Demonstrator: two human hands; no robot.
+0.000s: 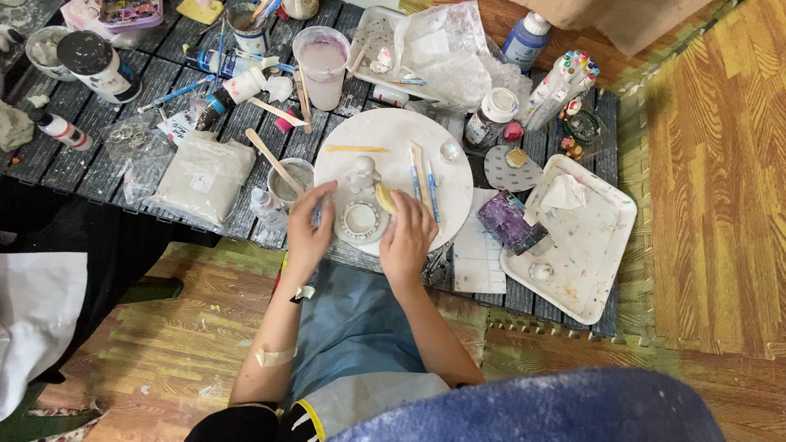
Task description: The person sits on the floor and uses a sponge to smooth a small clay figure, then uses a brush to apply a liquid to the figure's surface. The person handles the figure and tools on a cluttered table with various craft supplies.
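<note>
at frame centre, a formed but unpainted clay ring (360,219) is steadied by left hand (307,225) fingers, a yellow piece (385,198) gripped in the right hand (407,233).

Both hands — left hand (307,232), right hand (407,236) — flank a small white clay piece (361,214) on the round white board (393,135).

**What sits where on the desk**

A clay piece (361,214) sits on a round board (393,131), between the left hand (309,229) and the right hand (407,233). A tray (602,245) lies right of the board. A cup (322,65) stands behind it.
</note>
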